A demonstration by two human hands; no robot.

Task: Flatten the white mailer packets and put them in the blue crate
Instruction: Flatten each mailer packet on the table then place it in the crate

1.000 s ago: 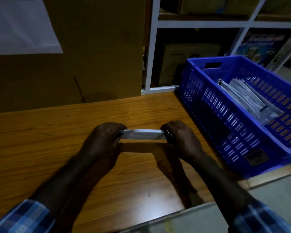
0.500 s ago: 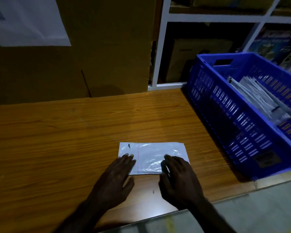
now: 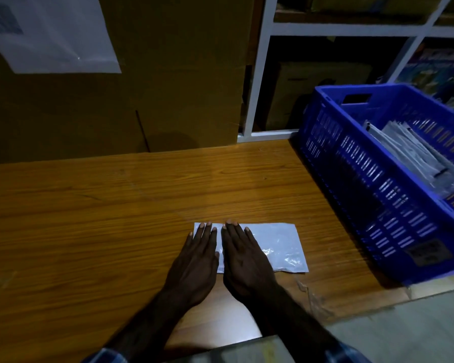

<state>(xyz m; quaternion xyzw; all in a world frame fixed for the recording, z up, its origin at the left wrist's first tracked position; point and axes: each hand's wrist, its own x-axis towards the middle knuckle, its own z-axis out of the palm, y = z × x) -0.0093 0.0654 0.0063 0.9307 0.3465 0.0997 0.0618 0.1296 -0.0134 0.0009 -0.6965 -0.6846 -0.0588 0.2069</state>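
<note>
A white mailer packet [image 3: 270, 247] is lying flat on the wooden bench [image 3: 89, 218], toward six o'clock near its front edge. The left hand [image 3: 194, 260] and right hand [image 3: 244, 260] are pressing down on the packet's nine o'clock half, side by side, fingers straight and holding nothing. The blue crate [image 3: 372, 179] is sitting at about two o'clock, well apart from the hands, with more packets [image 3: 409, 155] stacked inside it.

White glossy mailer packet [image 3: 273, 247]; blue slotted crate [image 3: 378, 205] right, grey-white packets [image 3: 409, 155] inside; orange-brown woodgrain table [image 3: 89, 218]; brown cardboard box [image 3: 168, 87] far; white shelf frame [image 3: 260, 74]; blue plaid sleeves [image 3: 105, 357].
</note>
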